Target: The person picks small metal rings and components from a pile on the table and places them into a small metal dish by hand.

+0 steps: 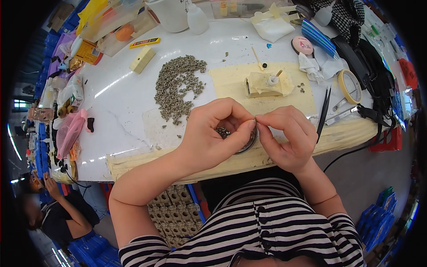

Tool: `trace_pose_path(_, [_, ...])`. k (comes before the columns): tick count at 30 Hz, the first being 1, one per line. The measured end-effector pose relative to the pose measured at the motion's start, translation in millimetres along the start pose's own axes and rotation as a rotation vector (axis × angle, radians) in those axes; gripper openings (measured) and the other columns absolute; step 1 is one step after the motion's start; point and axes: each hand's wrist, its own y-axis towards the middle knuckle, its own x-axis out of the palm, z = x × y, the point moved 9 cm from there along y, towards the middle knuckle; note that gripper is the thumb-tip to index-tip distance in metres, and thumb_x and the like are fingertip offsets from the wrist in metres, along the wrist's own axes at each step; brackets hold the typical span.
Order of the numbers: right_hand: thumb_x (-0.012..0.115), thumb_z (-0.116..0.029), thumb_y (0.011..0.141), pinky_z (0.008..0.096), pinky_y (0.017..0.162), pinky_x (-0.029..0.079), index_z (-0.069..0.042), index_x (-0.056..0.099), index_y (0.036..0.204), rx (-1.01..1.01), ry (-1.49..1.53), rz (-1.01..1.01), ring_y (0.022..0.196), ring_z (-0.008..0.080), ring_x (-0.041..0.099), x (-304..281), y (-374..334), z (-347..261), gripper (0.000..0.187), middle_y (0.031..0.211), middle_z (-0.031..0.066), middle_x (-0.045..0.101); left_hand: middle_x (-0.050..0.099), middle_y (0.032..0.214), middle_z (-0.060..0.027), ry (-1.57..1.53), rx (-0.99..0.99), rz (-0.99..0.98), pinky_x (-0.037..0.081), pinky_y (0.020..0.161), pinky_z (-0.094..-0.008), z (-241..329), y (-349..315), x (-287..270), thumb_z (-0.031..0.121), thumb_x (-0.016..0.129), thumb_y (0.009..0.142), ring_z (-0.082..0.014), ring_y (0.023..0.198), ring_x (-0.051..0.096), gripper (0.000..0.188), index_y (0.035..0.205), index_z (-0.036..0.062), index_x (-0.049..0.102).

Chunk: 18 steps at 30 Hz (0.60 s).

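Note:
My left hand [218, 132] and my right hand [287, 137] meet over the table's front edge, thumb and forefinger of each pinched together. Between the fingertips is something tiny that I cannot make out. Just beneath my hands stands a round metal dish [250, 143], mostly hidden, with small metal pieces [223, 132] showing through the curl of my left hand. A spread pile of small grey metal parts [171, 84] lies beyond my left hand. Beyond the gap between my hands, a block wrapped in yellowish tape [260, 85] carries a small white cup with a stick in it.
Black tweezers [326, 107], a tape roll [350, 86] and a metal tool [341, 115] lie right of my right hand. A cream block [143, 60] and a yellow box [145, 42] are at far left. Trays of metal parts [174, 209] sit below the table. Another person [66, 213] sits at lower left.

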Motion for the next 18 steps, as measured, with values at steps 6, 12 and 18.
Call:
trace_pose_path(6, [0.077,0.007,0.068,0.0319,0.059,0.052,-0.002,0.069,0.088,0.01,0.002,0.011,0.068,0.0245,0.066,-1,0,1,0.024,0.078,0.0084,0.067,0.067,0.083,-0.0039,-0.102,-0.144,-0.019,0.049,0.06,-0.0194,-7,-1,2,0.005,0.068,0.091,-0.0046,0.068,0.061,0.008,0.092,-0.0027,0.067])
trace_pose_path(12, [0.077,0.007,0.068,0.0319,0.058,0.052,-0.002,0.069,0.088,-0.004,-0.02,0.008,0.067,0.0245,0.065,-1,0,0,0.024,0.078,0.0083,0.067,0.065,0.082,0.0001,0.039,0.016,-0.028,0.046,0.058,-0.0173,1,1,1,0.007,0.067,0.093,-0.0016,0.07,0.058,0.01,0.095,-0.0028,0.066])
trace_pose_path(18, [0.076,0.008,0.069,0.0319,0.058,0.051,-0.002,0.069,0.089,-0.001,0.005,0.004,0.068,0.0247,0.065,1,1,0,0.024,0.078,0.0085,0.067,0.064,0.087,-0.0024,-0.165,-0.306,-0.142,0.05,0.067,-0.0195,-14,-4,7,0.006,0.063,0.096,-0.0047,0.077,0.059,0.009,0.098,-0.0023,0.062])
